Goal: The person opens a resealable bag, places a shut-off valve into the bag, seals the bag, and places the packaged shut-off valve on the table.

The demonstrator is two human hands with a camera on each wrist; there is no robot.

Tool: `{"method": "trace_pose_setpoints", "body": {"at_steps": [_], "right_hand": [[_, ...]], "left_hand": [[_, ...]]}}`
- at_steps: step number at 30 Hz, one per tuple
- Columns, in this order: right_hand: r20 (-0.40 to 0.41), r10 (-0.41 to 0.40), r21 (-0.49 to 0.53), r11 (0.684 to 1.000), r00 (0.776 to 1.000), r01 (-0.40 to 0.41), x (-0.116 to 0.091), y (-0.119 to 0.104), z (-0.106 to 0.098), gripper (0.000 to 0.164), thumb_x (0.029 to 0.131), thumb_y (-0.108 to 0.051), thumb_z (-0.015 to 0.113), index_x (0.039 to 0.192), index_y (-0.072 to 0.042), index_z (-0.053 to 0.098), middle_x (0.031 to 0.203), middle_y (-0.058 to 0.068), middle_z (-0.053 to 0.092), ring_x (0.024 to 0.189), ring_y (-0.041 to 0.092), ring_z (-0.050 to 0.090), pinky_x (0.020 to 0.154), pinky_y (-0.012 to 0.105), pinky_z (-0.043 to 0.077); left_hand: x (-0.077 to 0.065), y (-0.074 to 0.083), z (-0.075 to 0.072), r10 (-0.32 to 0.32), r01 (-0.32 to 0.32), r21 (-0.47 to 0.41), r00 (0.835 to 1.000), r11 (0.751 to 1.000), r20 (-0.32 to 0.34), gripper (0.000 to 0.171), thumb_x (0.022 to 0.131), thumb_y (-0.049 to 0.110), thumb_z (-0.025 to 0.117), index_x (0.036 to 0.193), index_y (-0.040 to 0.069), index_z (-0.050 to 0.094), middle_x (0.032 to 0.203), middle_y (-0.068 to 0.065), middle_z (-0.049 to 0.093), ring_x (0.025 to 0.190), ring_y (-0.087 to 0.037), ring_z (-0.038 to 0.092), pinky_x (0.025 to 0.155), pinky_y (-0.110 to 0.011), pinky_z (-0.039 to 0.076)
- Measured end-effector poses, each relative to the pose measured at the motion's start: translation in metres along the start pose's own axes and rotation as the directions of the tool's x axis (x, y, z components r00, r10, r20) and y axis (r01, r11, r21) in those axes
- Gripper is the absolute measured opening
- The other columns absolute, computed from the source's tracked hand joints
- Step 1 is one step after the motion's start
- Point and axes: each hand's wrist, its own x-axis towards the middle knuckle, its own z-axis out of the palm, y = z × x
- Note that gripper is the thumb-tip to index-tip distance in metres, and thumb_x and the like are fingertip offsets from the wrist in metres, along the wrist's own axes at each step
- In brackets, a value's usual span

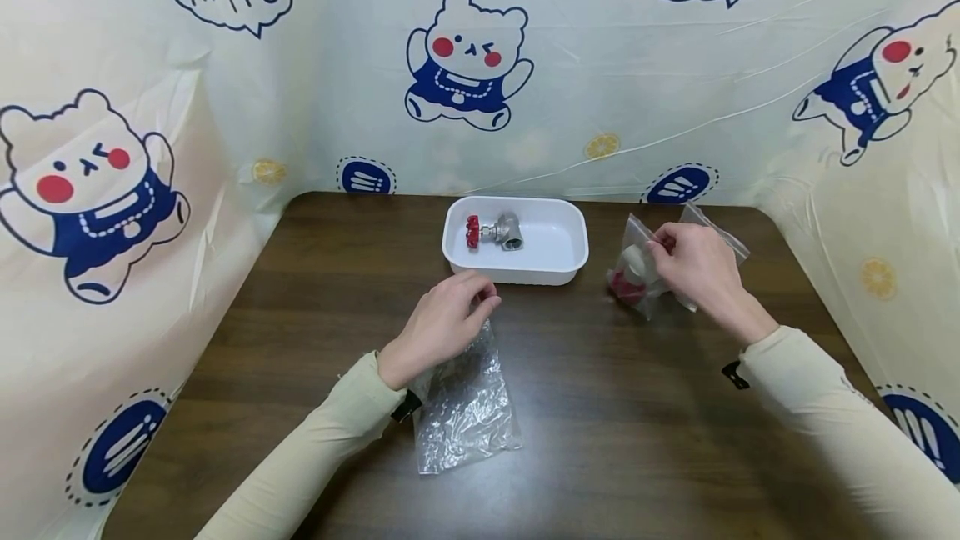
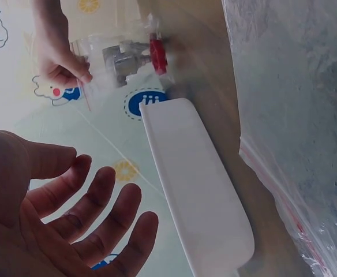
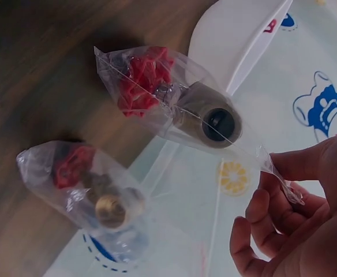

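My right hand [image 1: 701, 269] pinches the top of a clear zip bag between thumb and fingers. Inside that bag is a grey metal gate valve [image 3: 212, 115] with a red handwheel [image 3: 145, 81]. Beside it, a second clear bag [image 3: 76, 196] holds a brass-coloured valve with a red handwheel. My left hand [image 1: 450, 319] hovers with loosely curled fingers and nothing in its grasp, just in front of the white tray [image 1: 555, 240]. Below it an empty clear zip bag [image 1: 472, 415] lies flat. An unbagged gate valve [image 1: 498, 232] with a red handwheel lies in the tray.
The dark wooden table [image 1: 315, 315] carries all of this. A patterned plastic curtain [image 1: 465, 157] encloses its back and both sides. The tray stands near the back edge, in the middle.
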Motion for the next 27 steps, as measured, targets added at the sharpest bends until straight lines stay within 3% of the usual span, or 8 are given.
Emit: {"method": "trace_pose_setpoints", "body": {"at_steps": [8, 17, 27], "right_hand": [[0.012, 0.061, 0.0, 0.998, 0.998, -0.061, 0.004, 0.015, -0.001, 0.017, 0.098, -0.016, 0.069, 0.091, -0.002, 0.076, 0.079, 0.013, 0.073, 0.058, 0.024, 0.06, 0.046, 0.037, 0.042], [0.057, 0.131, -0.02, 0.991, 0.99, -0.13, 0.005, 0.024, -0.001, 0.02, 0.1, -0.019, 0.066, 0.096, -0.002, 0.076, 0.086, 0.016, 0.074, 0.069, 0.029, 0.064, 0.052, 0.044, 0.046], [0.054, 0.138, -0.017, 0.99, 0.989, -0.137, 0.005, 0.029, 0.001, 0.022, 0.101, -0.022, 0.066, 0.095, -0.003, 0.076, 0.086, 0.013, 0.074, 0.07, 0.029, 0.064, 0.055, 0.046, 0.047]], "left_hand": [[0.0, -0.001, 0.0, 0.002, -0.002, 0.0, 1.0, 1.0, -0.003, 0.007, 0.104, 0.019, 0.069, 0.097, 0.017, 0.071, 0.093, 0.006, 0.064, 0.082, -0.011, 0.059, 0.071, -0.034, 0.051], [-0.001, -0.001, 0.0, 0.0, 0.0, -0.01, 1.0, 1.0, 0.0, 0.007, 0.104, 0.018, 0.069, 0.097, 0.017, 0.071, 0.093, 0.006, 0.064, 0.081, -0.01, 0.059, 0.07, -0.033, 0.051], [-0.001, -0.001, -0.001, 0.0, 0.0, -0.006, 1.0, 1.0, -0.005, 0.007, 0.104, 0.019, 0.069, 0.097, 0.017, 0.071, 0.093, 0.006, 0.064, 0.082, -0.011, 0.059, 0.07, -0.034, 0.051]]}}
